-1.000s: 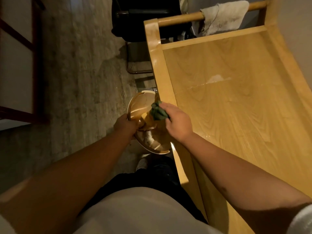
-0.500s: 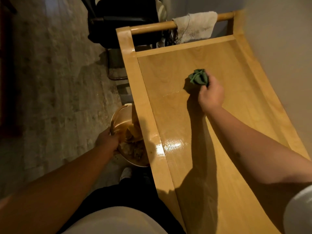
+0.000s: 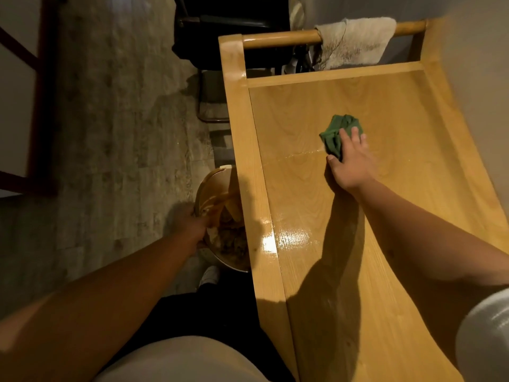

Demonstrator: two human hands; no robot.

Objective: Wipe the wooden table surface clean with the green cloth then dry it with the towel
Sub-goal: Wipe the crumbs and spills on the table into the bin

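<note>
One bunched green cloth lay on the wooden tabletop, and the right hand pressed on its near edge with fingers spread; soft, light and likely damp, it would take pressure best under a flat palm. The left hand gripped a bowl just off the tabletop's left edge, well apart from the cloth, while the towel hung over the far rail.

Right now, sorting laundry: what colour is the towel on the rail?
Off-white towel, dingy; head view.
</note>
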